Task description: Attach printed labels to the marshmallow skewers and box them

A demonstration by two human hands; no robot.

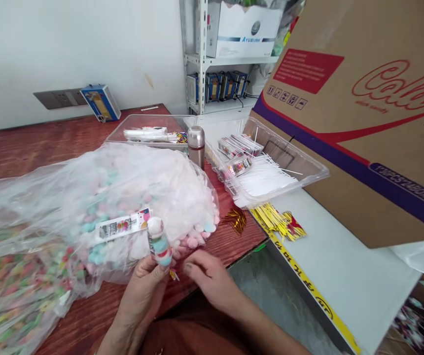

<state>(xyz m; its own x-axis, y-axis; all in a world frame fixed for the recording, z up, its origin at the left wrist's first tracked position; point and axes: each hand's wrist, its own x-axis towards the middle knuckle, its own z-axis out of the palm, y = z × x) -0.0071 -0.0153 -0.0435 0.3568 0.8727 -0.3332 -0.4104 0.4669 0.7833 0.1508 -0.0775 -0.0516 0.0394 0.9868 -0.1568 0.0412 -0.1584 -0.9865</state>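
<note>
My left hand [147, 281] is closed around the lower end of a small clear bag of marshmallows [159, 244], held upright. Pink, white and blue pieces show through its film, and a short stick end with a bit of yellow pokes out below. Just to the right is my right hand [212, 278], its fingers curled together close to the bag's lower end. Whatever its fingertips may pinch is too small to make out. A printed flat wrapper [123, 225] lies behind on a large clear sack of pastel marshmallows [153, 172].
A second sack with colourful candies [16, 276] lies at the left. Gold twist ties [236, 219] rest near the table edge, yellow ties [274, 219] beside it. Behind stand a metal flask [196, 145], a plastic tray of white sticks [319, 172] and a large carton [345, 118].
</note>
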